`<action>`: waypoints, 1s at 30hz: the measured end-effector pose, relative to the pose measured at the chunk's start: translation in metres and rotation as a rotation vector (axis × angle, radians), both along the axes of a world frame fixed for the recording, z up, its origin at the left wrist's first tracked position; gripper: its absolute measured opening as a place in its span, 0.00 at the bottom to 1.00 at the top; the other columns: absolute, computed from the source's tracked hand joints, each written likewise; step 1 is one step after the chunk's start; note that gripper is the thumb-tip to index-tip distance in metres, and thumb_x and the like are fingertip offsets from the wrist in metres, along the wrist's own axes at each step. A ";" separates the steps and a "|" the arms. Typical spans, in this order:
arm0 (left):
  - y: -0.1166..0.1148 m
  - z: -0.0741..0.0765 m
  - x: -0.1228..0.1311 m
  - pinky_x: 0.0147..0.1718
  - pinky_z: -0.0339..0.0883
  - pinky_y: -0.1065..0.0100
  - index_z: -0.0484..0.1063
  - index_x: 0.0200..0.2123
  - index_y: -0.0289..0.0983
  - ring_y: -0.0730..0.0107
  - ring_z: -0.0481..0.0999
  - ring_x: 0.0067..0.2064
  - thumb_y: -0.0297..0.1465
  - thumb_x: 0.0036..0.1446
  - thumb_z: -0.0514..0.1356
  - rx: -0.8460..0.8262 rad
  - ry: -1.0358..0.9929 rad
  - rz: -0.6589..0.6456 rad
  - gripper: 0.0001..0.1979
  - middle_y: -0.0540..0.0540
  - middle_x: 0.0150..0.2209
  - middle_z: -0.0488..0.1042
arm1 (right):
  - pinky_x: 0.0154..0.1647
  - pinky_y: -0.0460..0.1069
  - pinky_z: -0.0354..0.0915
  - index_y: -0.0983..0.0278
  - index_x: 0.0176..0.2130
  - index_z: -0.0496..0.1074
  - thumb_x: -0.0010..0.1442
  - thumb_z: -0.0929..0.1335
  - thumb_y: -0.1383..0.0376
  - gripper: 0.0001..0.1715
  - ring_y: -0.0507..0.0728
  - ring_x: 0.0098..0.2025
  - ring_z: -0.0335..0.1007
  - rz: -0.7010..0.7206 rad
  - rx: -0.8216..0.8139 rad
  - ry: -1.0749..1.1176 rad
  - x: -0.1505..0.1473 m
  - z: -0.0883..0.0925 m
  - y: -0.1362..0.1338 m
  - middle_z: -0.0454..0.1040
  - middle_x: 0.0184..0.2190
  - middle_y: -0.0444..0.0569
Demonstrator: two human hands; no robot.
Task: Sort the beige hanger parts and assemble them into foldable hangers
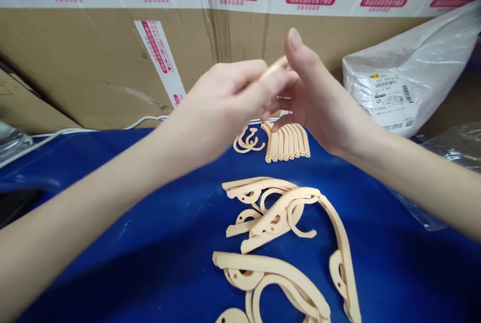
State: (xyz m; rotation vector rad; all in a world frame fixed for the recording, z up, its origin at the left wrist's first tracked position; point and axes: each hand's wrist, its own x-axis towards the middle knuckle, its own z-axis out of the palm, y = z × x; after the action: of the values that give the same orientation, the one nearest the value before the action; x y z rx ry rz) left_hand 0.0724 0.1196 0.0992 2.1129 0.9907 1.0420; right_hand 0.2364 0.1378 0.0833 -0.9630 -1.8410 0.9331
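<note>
1. Piece, slim, cream (277, 66), one: held up between the two hands, above the blue cover (176, 258); mostly hidden by fingers, slightly blurred, its exact form not legible.
2. Left hand (235, 90), one: thumb and forefinger closed on the piece in a pinch. Risk: a slip, should the narrow edge turn under so small a contact.
3. Right hand (313, 92), one: thumb raised and apart, fingers loosely bent behind the piece; whether they grip it cannot be told. Risk: uneven support, leaving the piece to twist or flex if pressed.
4. Curved arms (281, 143), one row, lying side by side below the hands. Risk: disarray, were the piece dropped or a wrist lowered onto them.
5. Loose hooks (240, 148), one small cluster, left of the row. Risk: snagging on one another when one is lifted, since they overlap.
6. Hanger-shaped assemblies (283, 204), several, nearer the wearer, some crossing. Risk: sliding or catching, caused by the overlap and open hooks.
</note>
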 end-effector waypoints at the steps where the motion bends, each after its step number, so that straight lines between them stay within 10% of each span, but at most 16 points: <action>1: -0.002 0.000 0.004 0.29 0.57 0.71 0.68 0.26 0.36 0.74 0.65 0.28 0.33 0.67 0.53 0.175 0.153 0.035 0.15 0.52 0.24 0.61 | 0.33 0.47 0.71 0.61 0.32 0.72 0.66 0.58 0.42 0.31 0.54 0.35 0.74 0.016 -0.040 0.069 -0.003 0.006 -0.001 0.77 0.34 0.49; 9: 0.003 -0.006 0.005 0.49 0.63 0.48 0.70 0.53 0.34 0.42 0.70 0.52 0.34 0.68 0.48 0.667 0.742 0.360 0.18 0.34 0.48 0.73 | 0.41 0.48 0.73 0.63 0.32 0.70 0.67 0.64 0.59 0.14 0.53 0.37 0.73 0.107 -0.219 0.306 -0.004 0.009 -0.007 0.74 0.33 0.46; 13: 0.007 -0.008 -0.002 0.51 0.64 0.50 0.69 0.47 0.34 0.48 0.71 0.52 0.43 0.68 0.48 0.701 0.557 0.287 0.20 0.37 0.46 0.72 | 0.46 0.49 0.72 0.62 0.32 0.73 0.65 0.66 0.61 0.11 0.54 0.41 0.75 0.012 -0.028 0.248 -0.001 0.004 -0.004 0.77 0.37 0.48; 17: 0.013 -0.007 -0.009 0.37 0.72 0.67 0.63 0.47 0.38 0.66 0.74 0.49 0.36 0.68 0.52 0.616 0.125 0.298 0.09 0.43 0.50 0.69 | 0.39 0.47 0.69 0.62 0.36 0.75 0.66 0.64 0.64 0.10 0.53 0.35 0.72 -0.047 0.367 0.069 0.000 0.008 0.011 0.75 0.32 0.47; 21: 0.025 -0.001 -0.017 0.17 0.68 0.68 0.63 0.54 0.42 0.67 0.78 0.30 0.36 0.58 0.62 0.270 -0.027 0.394 0.22 0.46 0.44 0.73 | 0.40 0.48 0.64 0.64 0.46 0.75 0.70 0.59 0.62 0.17 0.54 0.31 0.70 -0.198 0.619 -0.429 -0.003 0.015 0.016 0.78 0.32 0.48; 25: 0.033 0.002 -0.018 0.23 0.70 0.67 0.78 0.36 0.34 0.68 0.75 0.23 0.32 0.56 0.62 -0.025 0.053 0.405 0.08 0.47 0.23 0.74 | 0.40 0.51 0.62 0.69 0.56 0.68 0.67 0.58 0.66 0.21 0.57 0.32 0.70 -0.290 0.670 -0.595 -0.005 0.009 0.018 0.78 0.33 0.50; 30: 0.043 -0.015 -0.024 0.31 0.69 0.69 0.76 0.30 0.35 0.70 0.75 0.29 0.34 0.56 0.62 -0.132 0.180 0.264 0.08 0.48 0.24 0.74 | 0.36 0.50 0.60 0.67 0.48 0.70 0.69 0.57 0.66 0.16 0.56 0.32 0.71 -0.279 0.578 -0.679 -0.001 -0.009 0.024 0.76 0.30 0.49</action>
State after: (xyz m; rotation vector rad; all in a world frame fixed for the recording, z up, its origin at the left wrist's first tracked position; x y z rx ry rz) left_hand 0.0484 0.1622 0.0839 2.0321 1.4170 0.8902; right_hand 0.2358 0.1614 0.0742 -1.1914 -2.2524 -0.1451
